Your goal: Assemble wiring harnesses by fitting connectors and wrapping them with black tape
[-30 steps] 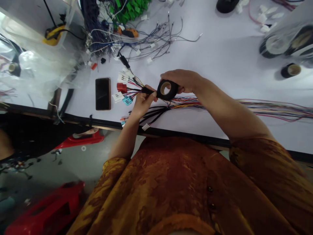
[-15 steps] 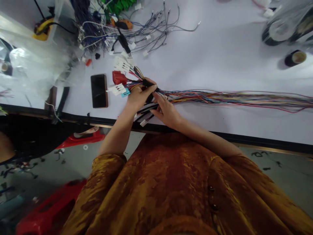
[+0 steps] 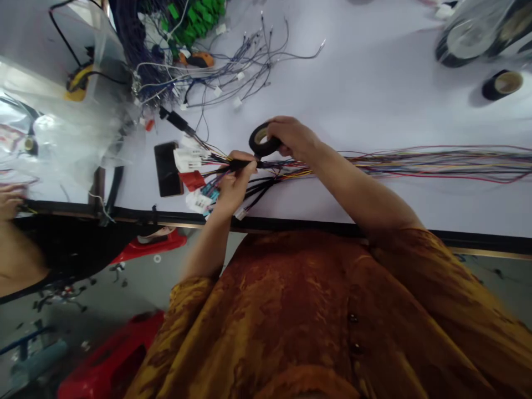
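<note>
A long bundle of coloured wires point(image 3: 415, 164) runs across the table to the right. My left hand point(image 3: 234, 185) pinches its black-wrapped section near the left end. White, red and blue connectors point(image 3: 192, 180) fan out left of that hand. My right hand point(image 3: 293, 137) grips a roll of black tape point(image 3: 263, 141) just above the bundle, close to my left fingertips. Thicker black wires with a small white connector point(image 3: 240, 213) branch down toward the table edge.
A phone point(image 3: 167, 169) lies partly under the connectors. Loose thin wires point(image 3: 249, 61), an orange-handled tool point(image 3: 199, 59) and green connectors point(image 3: 203, 19) lie behind. Another tape roll point(image 3: 502, 85) stands at right. A co-worker's hand point(image 3: 9, 202) shows at far left.
My right hand has risen from beside the bundle and now holds the tape roll above it. The connector end has turned and shifted down and left, partly over the phone.
</note>
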A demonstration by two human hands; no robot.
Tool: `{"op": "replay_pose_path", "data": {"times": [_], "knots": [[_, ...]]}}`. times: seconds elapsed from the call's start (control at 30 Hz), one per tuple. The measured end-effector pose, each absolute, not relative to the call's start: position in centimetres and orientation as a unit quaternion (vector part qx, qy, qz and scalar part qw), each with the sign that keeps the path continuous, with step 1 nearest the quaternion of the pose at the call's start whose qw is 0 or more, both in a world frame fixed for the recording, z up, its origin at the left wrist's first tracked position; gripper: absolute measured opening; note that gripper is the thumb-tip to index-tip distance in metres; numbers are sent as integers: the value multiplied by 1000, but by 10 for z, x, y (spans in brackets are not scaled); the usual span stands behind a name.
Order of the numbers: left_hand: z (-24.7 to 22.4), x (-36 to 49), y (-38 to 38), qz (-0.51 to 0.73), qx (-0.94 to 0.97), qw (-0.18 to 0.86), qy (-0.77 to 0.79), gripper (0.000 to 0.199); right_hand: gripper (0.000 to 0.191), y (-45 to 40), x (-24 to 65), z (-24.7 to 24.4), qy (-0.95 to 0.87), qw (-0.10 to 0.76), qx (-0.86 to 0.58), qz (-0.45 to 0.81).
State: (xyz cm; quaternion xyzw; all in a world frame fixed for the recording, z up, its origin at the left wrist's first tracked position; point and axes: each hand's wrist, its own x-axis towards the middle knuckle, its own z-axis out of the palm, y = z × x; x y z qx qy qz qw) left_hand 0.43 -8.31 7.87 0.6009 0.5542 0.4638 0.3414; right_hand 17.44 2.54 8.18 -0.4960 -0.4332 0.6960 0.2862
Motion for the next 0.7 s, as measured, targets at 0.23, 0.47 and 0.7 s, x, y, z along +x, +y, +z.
{"op": "replay_pose_path", "data": {"times": [0.23, 0.47, 0.7], "knots": [[65, 0, -63, 449, 526, 399, 602, 39, 49, -83, 191, 84, -559, 373, -492, 553], [77, 7, -65, 460, 533, 402, 586, 38, 40, -111, 160, 48, -724, 297, -414, 465], [64, 4, -78, 437, 616, 370, 541, 36, 23, -18, 201, 63, -615, 308, -501, 525]]}}
